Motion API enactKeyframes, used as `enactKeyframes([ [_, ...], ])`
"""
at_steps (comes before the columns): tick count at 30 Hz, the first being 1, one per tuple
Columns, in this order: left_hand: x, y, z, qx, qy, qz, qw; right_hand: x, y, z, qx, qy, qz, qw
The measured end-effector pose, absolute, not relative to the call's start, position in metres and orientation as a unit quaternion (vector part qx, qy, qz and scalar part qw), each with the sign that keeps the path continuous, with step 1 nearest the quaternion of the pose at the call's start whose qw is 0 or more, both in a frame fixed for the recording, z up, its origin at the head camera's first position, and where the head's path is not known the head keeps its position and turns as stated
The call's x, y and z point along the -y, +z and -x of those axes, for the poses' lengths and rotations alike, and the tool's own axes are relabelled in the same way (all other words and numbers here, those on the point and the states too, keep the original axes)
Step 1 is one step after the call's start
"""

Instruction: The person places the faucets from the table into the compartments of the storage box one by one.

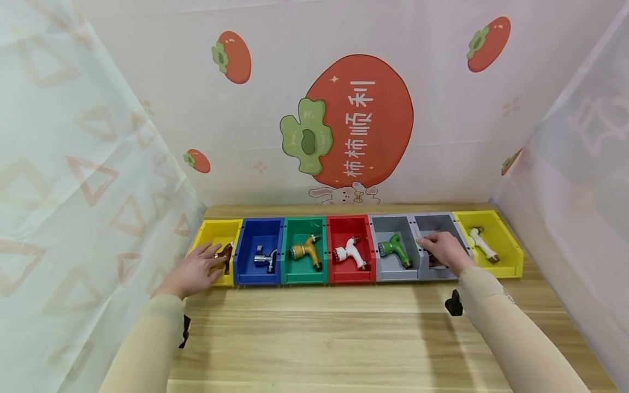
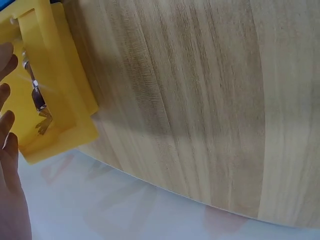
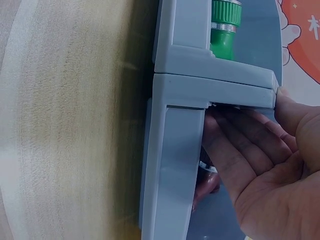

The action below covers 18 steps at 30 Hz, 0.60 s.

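My left hand (image 1: 194, 268) reaches over the leftmost yellow bin (image 2: 60, 75), fingers spread close to a dark brown tap (image 2: 37, 95) lying inside. No grip on that tap shows. At the right, my right hand (image 1: 444, 250) is at the second grey bin (image 3: 180, 165). Its thumb rests on the rim of the wall shared with the neighbouring grey bin, while the fingers (image 3: 250, 140) reach inside against that wall, so the hand pinches the bin's side. Below these fingers lies a dark reddish-brown tap (image 3: 205, 185), partly hidden; the fingertips are hidden too.
Between the hands stand a blue bin (image 1: 257, 229) with a chrome tap (image 1: 265, 260), a green bin (image 1: 304, 226), a red bin (image 1: 346, 225) and a grey bin (image 1: 390, 226), each holding a tap. A yellow bin (image 1: 511, 267) ends the row. Printed cloth walls surround the wooden table (image 1: 314, 338).
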<state>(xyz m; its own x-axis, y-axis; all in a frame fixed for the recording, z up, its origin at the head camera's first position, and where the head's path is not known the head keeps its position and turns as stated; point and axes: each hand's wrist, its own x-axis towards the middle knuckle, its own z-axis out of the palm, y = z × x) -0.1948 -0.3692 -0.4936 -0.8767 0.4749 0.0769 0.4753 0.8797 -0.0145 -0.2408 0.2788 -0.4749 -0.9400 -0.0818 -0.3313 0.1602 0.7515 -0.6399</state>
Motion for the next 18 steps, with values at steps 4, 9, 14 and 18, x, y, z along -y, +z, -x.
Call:
enactKeyframes([
  [4,0.367,-0.488,0.191,0.978,-0.034,0.204,0.042,-0.280,-0.475,0.241,-0.921,-0.350,-0.019,0.169],
  [9,0.360,-0.481,0.190,0.984,-0.045,0.163,0.052,-0.279,-0.477,0.242,-0.926,-0.344,-0.022,0.157],
  [14,0.343,-0.472,0.199,0.991,-0.051,0.118,0.041,-0.281,-0.478,0.243,-0.931,-0.335,-0.009,0.146],
  [18,0.326,-0.466,0.206,0.995,-0.055,0.082,0.028,-0.282,-0.472,0.245,-0.938,-0.326,-0.001,0.122],
])
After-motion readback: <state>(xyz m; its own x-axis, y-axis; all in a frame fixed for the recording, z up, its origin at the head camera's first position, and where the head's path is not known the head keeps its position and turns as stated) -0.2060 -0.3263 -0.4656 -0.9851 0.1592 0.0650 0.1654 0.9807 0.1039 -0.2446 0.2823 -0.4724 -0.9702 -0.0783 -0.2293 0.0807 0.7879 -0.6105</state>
